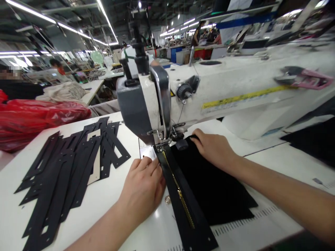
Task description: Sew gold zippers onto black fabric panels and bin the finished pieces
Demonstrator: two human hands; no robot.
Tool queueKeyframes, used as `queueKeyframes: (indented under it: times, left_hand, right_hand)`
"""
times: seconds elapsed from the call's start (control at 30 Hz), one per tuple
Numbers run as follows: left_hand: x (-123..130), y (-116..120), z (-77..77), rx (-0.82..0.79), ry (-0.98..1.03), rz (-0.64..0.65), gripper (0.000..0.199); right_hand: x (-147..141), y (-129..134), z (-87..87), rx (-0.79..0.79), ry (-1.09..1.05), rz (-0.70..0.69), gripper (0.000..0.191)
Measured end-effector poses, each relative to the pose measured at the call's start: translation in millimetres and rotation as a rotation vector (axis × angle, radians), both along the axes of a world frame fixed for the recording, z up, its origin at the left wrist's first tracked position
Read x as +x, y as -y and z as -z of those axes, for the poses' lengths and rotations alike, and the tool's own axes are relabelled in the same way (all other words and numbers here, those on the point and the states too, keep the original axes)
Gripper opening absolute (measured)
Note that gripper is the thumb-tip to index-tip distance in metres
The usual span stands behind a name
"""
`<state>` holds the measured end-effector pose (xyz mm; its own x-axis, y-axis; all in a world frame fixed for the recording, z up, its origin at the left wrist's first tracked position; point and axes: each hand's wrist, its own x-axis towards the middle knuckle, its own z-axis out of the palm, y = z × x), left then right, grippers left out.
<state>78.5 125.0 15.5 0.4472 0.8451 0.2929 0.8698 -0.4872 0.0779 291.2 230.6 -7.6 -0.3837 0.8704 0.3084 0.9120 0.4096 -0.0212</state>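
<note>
A black strip point(171, 195) with a gold zipper point(180, 193) runs from under the sewing machine's presser foot point(161, 143) toward the bottom edge. Beneath and right of it lies black fabric point(209, 184). My left hand point(146, 181) rests at the strip's left edge near the foot, fingers curled and closed; the fingertips are partly hidden, so what they grip cannot be made out. Right of the foot, my right hand point(211, 148) pinches the upper edge of the black fabric between thumb and fingers.
Many black slotted strips point(68, 170) lie piled on the white table point(110, 205) at left. Red plastic bags point(47, 115) sit beyond. The white machine arm point(235, 73) spans the right, with pink-handled snips point(311, 78) on it. More black fabric point(316, 136) lies far right. People work behind.
</note>
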Motion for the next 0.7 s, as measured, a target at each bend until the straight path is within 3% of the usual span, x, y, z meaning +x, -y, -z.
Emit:
queueKeyframes:
  times: [0.1,0.2,0.3,0.4,0.53,0.7]
  left_hand:
    - [-1.9,3.2,2.5,0.019,0.045,-0.010,0.015]
    - [-4.8,6.5,6.9,0.061,0.104,-0.069,0.012]
    - [-7.9,6.3,14.0,0.163,0.139,-0.113,0.026]
    - [-10.5,2.7,19.6,0.191,0.093,-0.019,0.040]
    - [-12.6,-2.5,19.9,0.173,0.106,0.098,0.027]
    - [-14.7,-8.6,14.2,0.192,0.107,0.227,0.025]
  right_hand:
    - [-6.7,11.0,-12.4,0.117,0.020,-0.084,0.012]
    - [-21.6,29.6,-18.0,0.236,-0.125,-0.427,0.019]
    - [-38.5,45.2,-9.8,0.155,-0.303,-0.651,0.028]
    - [-47.4,50.4,1.1,0.077,-0.310,-0.688,0.033]
    - [-47.2,48.6,4.2,0.055,-0.297,-0.683,0.035]
    - [-46.4,48.7,1.1,0.054,-0.255,-0.678,0.036]
